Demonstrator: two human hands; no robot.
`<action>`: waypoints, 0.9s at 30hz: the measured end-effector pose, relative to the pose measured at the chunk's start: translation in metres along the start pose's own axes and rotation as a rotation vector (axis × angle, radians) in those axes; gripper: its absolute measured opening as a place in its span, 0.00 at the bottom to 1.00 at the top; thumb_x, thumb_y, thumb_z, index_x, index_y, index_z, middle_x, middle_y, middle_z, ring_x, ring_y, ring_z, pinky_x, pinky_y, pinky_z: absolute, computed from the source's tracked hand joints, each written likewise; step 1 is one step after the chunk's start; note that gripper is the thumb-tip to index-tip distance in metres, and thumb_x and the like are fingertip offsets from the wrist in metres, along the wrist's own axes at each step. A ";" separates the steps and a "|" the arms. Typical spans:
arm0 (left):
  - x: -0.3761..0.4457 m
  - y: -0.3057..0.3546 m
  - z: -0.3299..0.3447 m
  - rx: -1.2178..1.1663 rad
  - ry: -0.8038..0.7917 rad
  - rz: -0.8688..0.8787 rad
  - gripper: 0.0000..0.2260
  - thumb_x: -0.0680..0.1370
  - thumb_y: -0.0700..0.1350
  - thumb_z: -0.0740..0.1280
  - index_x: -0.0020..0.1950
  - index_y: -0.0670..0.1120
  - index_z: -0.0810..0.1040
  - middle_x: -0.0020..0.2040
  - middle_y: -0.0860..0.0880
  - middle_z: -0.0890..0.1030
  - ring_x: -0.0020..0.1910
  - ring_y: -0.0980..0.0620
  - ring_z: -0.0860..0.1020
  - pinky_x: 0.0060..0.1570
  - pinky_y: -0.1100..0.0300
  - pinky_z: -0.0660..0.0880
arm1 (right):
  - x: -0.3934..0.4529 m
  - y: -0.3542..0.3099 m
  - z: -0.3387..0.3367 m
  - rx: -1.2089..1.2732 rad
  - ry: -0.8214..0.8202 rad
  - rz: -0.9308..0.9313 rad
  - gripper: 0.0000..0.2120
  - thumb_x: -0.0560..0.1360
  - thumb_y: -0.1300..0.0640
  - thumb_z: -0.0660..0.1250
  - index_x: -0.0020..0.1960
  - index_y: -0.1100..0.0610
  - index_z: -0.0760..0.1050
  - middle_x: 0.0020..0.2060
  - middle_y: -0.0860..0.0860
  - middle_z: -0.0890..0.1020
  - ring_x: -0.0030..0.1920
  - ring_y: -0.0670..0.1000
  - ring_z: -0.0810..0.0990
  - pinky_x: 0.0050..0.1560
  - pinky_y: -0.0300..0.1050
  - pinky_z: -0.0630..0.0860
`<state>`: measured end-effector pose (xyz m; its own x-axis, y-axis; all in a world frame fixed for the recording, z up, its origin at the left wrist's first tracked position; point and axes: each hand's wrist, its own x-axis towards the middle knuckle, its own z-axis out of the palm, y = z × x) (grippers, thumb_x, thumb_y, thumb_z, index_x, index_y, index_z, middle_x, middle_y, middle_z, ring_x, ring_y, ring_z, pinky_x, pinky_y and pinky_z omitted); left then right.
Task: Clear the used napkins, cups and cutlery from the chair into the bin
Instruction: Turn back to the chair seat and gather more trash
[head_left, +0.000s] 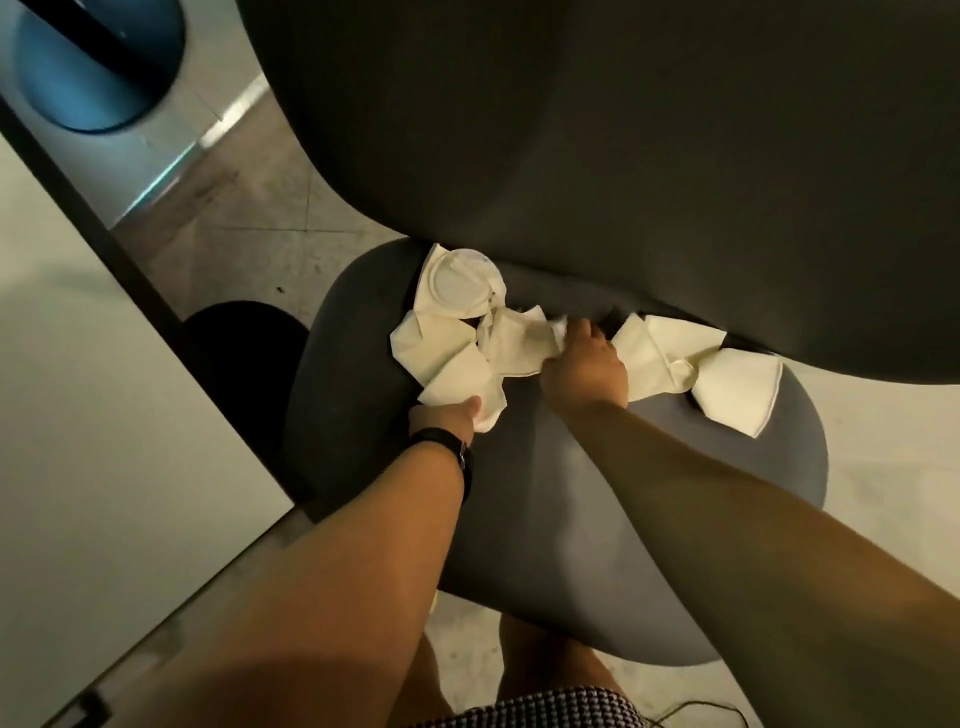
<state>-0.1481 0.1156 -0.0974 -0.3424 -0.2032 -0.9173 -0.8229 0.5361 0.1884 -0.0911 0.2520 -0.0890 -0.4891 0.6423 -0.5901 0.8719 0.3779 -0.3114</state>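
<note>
A grey chair seat (519, 499) carries a heap of crumpled white napkins (441, 353) along its back edge. A white paper cup (462, 283) lies on its side on the left of the heap, its round end facing me. More napkins (727, 389) spread to the right. My left hand (447, 415), with a dark wristband, grips the near edge of a napkin. My right hand (587, 364) is closed over napkins in the middle of the heap. No cutlery shows.
The dark chair back (623, 156) looms over the far side of the seat. A blue bin (88, 67) stands on the floor at the top left. A white table (78, 389) with a dark edge runs along the left. A black stool (244, 348) sits beside it.
</note>
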 end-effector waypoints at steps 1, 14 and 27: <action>-0.002 -0.006 -0.002 -0.007 0.028 -0.014 0.31 0.71 0.50 0.74 0.71 0.43 0.68 0.67 0.41 0.74 0.65 0.41 0.75 0.62 0.46 0.73 | -0.005 0.007 -0.003 0.050 -0.032 0.044 0.22 0.78 0.58 0.61 0.71 0.57 0.64 0.65 0.57 0.74 0.63 0.60 0.74 0.59 0.52 0.73; -0.143 -0.024 -0.072 -0.253 -0.161 0.209 0.13 0.76 0.45 0.70 0.59 0.47 0.75 0.57 0.47 0.79 0.53 0.49 0.77 0.56 0.52 0.76 | -0.123 -0.010 -0.071 0.582 -0.081 0.056 0.19 0.78 0.50 0.65 0.67 0.56 0.71 0.54 0.53 0.79 0.47 0.53 0.76 0.31 0.39 0.72; -0.244 -0.077 -0.239 -0.712 -0.253 0.474 0.11 0.77 0.42 0.69 0.59 0.46 0.75 0.54 0.46 0.81 0.49 0.48 0.79 0.44 0.57 0.77 | -0.271 -0.142 -0.079 0.682 -0.185 -0.293 0.17 0.77 0.49 0.68 0.63 0.54 0.73 0.52 0.47 0.79 0.53 0.52 0.79 0.57 0.55 0.79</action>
<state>-0.1093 -0.0724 0.1961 -0.6775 0.1423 -0.7216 -0.7355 -0.1352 0.6639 -0.0847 0.0769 0.1736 -0.7430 0.4348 -0.5089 0.5577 -0.0182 -0.8298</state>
